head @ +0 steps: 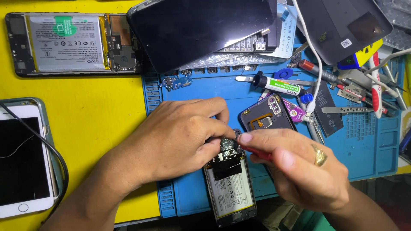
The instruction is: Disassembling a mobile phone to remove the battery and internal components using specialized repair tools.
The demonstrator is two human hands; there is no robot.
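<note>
Our left hand [175,137] pinches the top of the opened phone [230,184] on the blue mat [364,145] – directly beneath both hands. Our right hand [299,167] is clamped on a red-handled screwdriver [257,152] – a slip could gouge the board or battery.

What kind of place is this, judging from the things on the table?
Most likely a phone repair bench. An opened phone with its battery exposed lies under the left hand, the right hand holds a red-handled screwdriver, and another opened phone lies by the blue repair mat.
</note>
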